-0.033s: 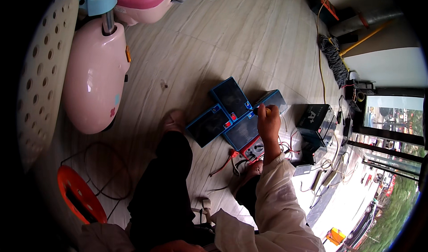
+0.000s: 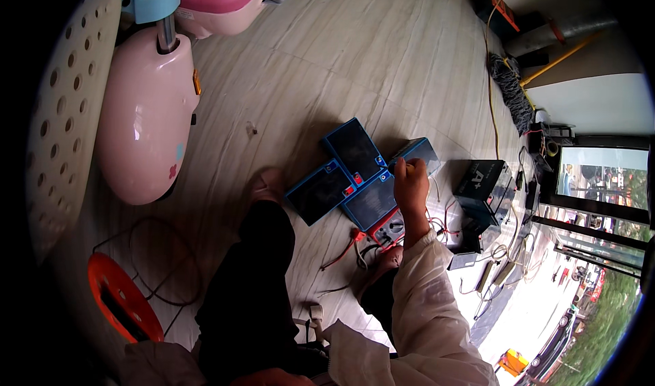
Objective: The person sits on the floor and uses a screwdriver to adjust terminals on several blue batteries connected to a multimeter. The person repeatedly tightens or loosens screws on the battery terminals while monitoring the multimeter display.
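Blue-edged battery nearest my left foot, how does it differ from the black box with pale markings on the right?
The blue-edged battery has bright blue edging; the black box shows none. A red terminal shows on the battery, none on the box's visible faces. The battery lies among other blue-edged batteries; the box sits apart. Both have dark faces.

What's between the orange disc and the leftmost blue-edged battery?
In the head view, part of a thin cable loop, nearer the orange disc, then the person's dark-trousered left leg, nearer the leftmost blue-edged battery.
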`<state>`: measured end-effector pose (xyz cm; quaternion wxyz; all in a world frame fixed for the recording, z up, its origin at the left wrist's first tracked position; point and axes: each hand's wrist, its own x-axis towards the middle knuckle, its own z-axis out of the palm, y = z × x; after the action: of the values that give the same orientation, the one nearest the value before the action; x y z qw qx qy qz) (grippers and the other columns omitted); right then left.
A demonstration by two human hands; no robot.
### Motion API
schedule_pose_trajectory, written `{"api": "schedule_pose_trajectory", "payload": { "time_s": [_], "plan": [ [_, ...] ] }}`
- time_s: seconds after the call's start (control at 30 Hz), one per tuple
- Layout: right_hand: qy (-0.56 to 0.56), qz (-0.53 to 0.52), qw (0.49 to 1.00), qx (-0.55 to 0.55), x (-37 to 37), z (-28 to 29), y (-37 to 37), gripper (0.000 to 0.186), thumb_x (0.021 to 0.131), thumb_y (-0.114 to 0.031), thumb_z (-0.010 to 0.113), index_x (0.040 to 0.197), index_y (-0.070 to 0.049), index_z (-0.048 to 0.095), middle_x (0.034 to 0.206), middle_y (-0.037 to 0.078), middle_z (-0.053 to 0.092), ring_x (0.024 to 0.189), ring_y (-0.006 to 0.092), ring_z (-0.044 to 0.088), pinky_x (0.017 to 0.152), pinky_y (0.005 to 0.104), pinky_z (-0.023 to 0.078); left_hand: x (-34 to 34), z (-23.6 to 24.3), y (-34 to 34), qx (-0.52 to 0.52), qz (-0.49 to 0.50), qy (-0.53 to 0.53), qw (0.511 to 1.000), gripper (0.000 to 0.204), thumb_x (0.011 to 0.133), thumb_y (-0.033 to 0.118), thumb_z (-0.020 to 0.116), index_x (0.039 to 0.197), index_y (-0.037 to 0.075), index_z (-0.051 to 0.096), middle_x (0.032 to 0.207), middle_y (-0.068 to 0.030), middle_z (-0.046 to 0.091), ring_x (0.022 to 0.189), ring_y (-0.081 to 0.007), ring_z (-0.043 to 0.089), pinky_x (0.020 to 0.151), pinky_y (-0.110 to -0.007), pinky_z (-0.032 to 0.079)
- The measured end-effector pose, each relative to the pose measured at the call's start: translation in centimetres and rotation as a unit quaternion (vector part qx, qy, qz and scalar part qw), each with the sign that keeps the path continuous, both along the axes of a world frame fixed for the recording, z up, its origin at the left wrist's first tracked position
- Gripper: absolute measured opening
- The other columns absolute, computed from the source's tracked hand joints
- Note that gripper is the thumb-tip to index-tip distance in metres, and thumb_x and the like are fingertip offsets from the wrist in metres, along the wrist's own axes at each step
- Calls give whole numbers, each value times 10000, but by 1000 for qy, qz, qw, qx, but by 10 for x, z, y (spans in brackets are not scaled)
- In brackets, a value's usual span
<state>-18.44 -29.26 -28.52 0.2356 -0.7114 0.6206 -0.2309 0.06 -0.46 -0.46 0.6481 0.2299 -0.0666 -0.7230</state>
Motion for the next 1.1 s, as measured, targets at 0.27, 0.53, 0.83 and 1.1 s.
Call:
{"api": "schedule_pose_trajectory", "payload": {
  "time_s": [0.27, 0.53, 0.83, 1.1],
  "plan": [
    [52, 36, 998, 22, 6, -18, -16, 313, 895, -333, 599, 964, -42, 508, 843, 222, 662, 815, 426, 636, 704, 475, 499, 3, 1, 2, 1, -10, -8, 1000, 169, 921, 40, 579, 1045, 23, 465, 920, -133, 566, 685, -100, 514, 616, -205, 430],
    [94, 16, 995, 20, 8, -20, -19, 345, 895, -373, 581, 998, -50, 514, 857, 224, 666, 817, 427, 638, 711, 488, 499, 6, 1, 6, 5, -15, 12, 1000, 172, 918, 31, 581, 1052, 36, 474, 933, -125, 566, 707, -110, 520, 631, -210, 421],
    [105, -23, 994, 20, 9, -18, -16, 342, 891, -387, 582, 958, -56, 530, 861, 221, 665, 818, 434, 635, 700, 496, 497, 7, 1, 7, 0, -11, 20, 1000, 174, 930, 61, 575, 1065, 41, 467, 946, -134, 565, 638, -81, 462, 598, -202, 404],
    [62, 113, 992, 3, 7, -25, -23, 272, 859, -231, 616, 1014, -53, 480, 923, 227, 618, 848, 439, 604, 716, 493, 485, 6, 1, 6, -10, -8, 6, 1000, 171, 939, 78, 565, 1067, 37, 460, 943, -139, 563, 597, -64, 415, 580, -195, 392]
  ]
}}
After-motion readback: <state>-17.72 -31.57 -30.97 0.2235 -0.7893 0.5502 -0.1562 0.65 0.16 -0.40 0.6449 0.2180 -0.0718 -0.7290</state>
